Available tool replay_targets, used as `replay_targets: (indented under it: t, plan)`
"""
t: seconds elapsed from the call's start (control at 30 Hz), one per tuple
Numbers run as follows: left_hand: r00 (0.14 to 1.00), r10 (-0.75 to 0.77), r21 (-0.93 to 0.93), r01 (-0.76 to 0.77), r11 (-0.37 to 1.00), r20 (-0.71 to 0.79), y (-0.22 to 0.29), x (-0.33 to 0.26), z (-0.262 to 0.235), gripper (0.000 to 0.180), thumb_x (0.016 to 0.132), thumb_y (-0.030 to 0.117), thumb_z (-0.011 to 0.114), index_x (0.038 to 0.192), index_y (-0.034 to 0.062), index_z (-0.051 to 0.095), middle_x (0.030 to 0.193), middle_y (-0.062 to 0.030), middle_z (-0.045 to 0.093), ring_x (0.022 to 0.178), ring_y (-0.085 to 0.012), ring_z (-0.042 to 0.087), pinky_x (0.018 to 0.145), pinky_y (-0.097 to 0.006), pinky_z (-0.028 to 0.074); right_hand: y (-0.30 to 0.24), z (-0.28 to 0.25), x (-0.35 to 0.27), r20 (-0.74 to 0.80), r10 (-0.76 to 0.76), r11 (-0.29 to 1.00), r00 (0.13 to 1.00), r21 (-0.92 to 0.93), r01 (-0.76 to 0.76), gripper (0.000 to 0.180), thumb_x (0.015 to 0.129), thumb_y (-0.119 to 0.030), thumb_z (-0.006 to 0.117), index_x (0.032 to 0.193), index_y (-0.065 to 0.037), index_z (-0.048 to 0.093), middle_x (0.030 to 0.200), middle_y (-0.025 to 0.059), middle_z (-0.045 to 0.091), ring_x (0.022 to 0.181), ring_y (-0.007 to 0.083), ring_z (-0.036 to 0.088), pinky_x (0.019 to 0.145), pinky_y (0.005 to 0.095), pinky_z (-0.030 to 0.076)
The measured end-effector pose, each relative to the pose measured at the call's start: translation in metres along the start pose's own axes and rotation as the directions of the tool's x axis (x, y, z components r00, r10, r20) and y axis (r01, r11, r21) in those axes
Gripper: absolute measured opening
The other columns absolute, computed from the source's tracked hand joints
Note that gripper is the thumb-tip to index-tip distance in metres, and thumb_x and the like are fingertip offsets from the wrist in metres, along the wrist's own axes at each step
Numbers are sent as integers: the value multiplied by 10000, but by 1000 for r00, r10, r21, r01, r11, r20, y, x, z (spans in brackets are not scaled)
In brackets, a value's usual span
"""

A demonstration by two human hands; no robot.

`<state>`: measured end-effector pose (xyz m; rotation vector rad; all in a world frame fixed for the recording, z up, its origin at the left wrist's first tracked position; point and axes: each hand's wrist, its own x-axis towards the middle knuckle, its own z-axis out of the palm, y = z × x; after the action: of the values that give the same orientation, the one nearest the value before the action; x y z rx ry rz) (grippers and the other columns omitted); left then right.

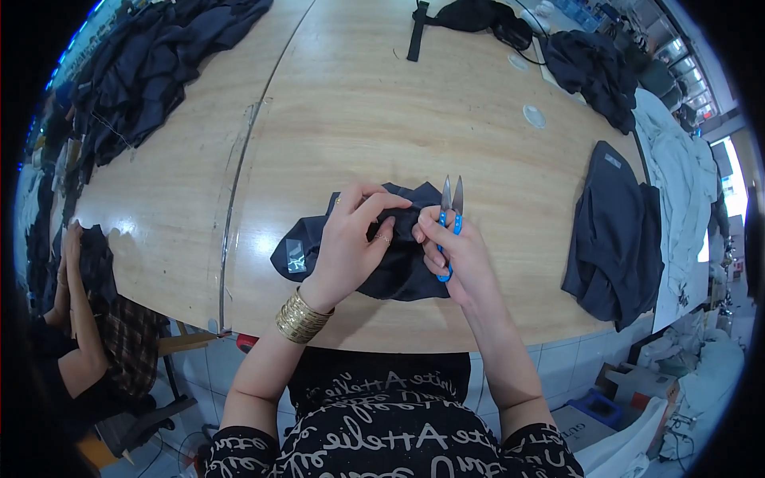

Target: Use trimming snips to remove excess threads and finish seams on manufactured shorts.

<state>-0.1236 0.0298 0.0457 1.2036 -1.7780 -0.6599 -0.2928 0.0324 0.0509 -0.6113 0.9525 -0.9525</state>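
Observation:
A dark navy garment piece [410, 275] lies bunched on the wooden table in front of me, with a small shiny label or sticker [296, 256] at its left end. My left hand [358, 231], a wide gold bracelet on its wrist, is closed over the cloth with fingers curled and pinching a fold. In my right hand [458, 251] are small thread snips [451, 227] with blue handles. Their two blades point away from me and stand apart. The thumb and forefinger of that hand are close to the cloth's edge; whether they grip it too I cannot tell.
A folded dark garment [613, 239] lies at the table's right edge, beside pale cloth [677, 175]. Dark fabric is heaped at the far left [159, 72] and far right [590, 72]. A seam [239, 175] divides the tabletop. Another person's arm [80, 295] is at the left.

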Motion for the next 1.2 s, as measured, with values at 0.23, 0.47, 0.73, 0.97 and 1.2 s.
replay_targets:
  t: [0.23, 0.47, 0.73, 0.97, 1.2]
  plan:
    - [982, 186, 122, -184, 975, -8, -5, 4, 5, 181, 721, 50, 714, 894, 81, 669, 926, -53, 603, 892, -215, 587, 746, -323, 447, -9, 2, -6, 27, 6, 997, 1000, -82, -4, 94, 884, -129, 629, 873, -42, 593, 695, 8, 555, 435, 8, 366, 371, 177, 227]
    - [968, 249, 282, -245, 928, 22, -6, 8, 7, 134, 719, 104, 723, 834, 120, 657, 904, 7, 608, 846, -171, 579, 739, -314, 383, -15, -5, -6, 27, 123, 991, 992, 47, -124, 106, 875, -104, 634, 920, -9, 629, 693, 4, 549, 425, 13, 346, 365, 184, 227]
    - [941, 334, 325, -300, 897, -54, -10, 3, 13, 124, 716, 85, 717, 812, 124, 650, 863, 21, 627, 759, -162, 548, 721, -311, 366, -6, -7, -17, -10, 27, 988, 1000, -154, -28, 119, 897, -122, 606, 923, -7, 626, 704, 7, 564, 422, 11, 334, 367, 189, 230]
    - [935, 345, 342, -300, 891, -79, -15, 4, 17, 130, 706, 67, 718, 802, 114, 644, 856, 19, 625, 749, -173, 543, 706, -310, 375, -1, -6, -13, 37, 95, 993, 995, 73, -98, 81, 919, -111, 561, 886, -42, 585, 711, 12, 574, 428, 6, 350, 366, 175, 237]
    - [939, 341, 302, -312, 901, -47, -12, 8, 30, 120, 719, 53, 673, 821, 109, 642, 869, -31, 625, 815, -233, 590, 748, -363, 410, 6, -13, -13, -65, 116, 992, 991, 65, -112, 53, 859, -132, 635, 839, -89, 659, 678, -19, 610, 405, 23, 382, 356, 199, 232]
